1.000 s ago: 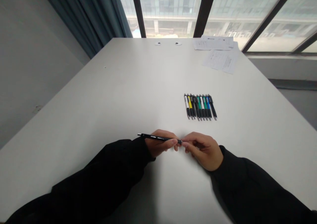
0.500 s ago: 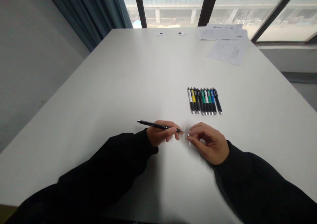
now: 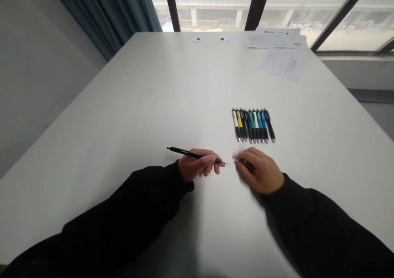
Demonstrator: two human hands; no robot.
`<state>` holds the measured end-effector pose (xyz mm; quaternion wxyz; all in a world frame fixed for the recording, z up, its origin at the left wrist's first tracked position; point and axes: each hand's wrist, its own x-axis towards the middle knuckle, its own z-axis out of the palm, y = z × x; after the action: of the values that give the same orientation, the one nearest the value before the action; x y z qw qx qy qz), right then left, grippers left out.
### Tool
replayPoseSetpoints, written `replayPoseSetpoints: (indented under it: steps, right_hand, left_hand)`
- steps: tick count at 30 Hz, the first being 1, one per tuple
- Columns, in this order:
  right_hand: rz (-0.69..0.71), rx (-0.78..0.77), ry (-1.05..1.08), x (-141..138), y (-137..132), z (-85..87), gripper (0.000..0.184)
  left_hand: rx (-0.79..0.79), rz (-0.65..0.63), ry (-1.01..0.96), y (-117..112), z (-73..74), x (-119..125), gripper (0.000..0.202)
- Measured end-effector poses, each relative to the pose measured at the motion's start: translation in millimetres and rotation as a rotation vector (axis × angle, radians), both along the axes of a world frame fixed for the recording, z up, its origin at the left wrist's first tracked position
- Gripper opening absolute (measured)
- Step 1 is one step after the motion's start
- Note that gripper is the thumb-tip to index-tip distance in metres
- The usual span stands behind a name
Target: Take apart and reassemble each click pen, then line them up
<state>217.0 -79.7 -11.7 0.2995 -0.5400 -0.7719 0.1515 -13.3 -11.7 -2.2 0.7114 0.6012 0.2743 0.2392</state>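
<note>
A black pen [image 3: 180, 151] is gripped in my left hand [image 3: 200, 163], its clicker end up to the left and its front end toward the right. From that front end a thin silver refill [image 3: 225, 163] sticks out bare. Just to the right, my right hand [image 3: 260, 169] is closed in a pinch, thumb against forefinger. A small silver pen tip [image 3: 237, 160] shows only as a glint between those fingers, which are somewhat blurred. A gap separates it from the refill.
A row of several pens [image 3: 253, 125] in white, yellow, black, green and blue lies beyond my right hand. Paper sheets [image 3: 281, 62] rest at the back right of the white table [image 3: 154, 93]. Two eye-shaped white pieces [image 3: 196, 39] are near the far edge.
My right hand has moved slightly away from the pen, so the gap between the silver tip and the refill is wider. My left hand has shifted a little left with the pen.
</note>
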Motion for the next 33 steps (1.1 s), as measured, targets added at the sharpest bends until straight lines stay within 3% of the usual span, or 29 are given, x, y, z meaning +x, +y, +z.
replayPoseSetpoints:
  steps: [4,9,14,22,28,33]
  right_hand:
    - [-0.011,-0.003,0.024,0,-1,1.1,0.019]
    - [-0.014,0.139,0.176,-7,-10,16.0,0.017]
    - [0.154,0.055,0.26,-15,-15,19.0,0.017]
    - [0.142,0.012,0.271,-11,-13,19.7,0.008]
    - [0.161,0.005,0.179,11,-9,18.5,0.005]
    - [0.192,0.002,-0.104,29,-2,8.8,0.01]
  left_hand:
    - [0.037,-0.013,0.001,0,-0.9,0,0.046]
    - [0.074,-0.034,0.016,0,-2.1,0,0.046]
    - [0.131,-0.111,0.037,1,-1.9,0,0.045]
    - [0.019,-0.02,0.001,3,-1.1,-1,0.04]
    - [-0.024,0.053,-0.016,6,-4.8,-2,0.038]
    - [-0.041,0.052,-0.005,7,-8.7,-3,0.039]
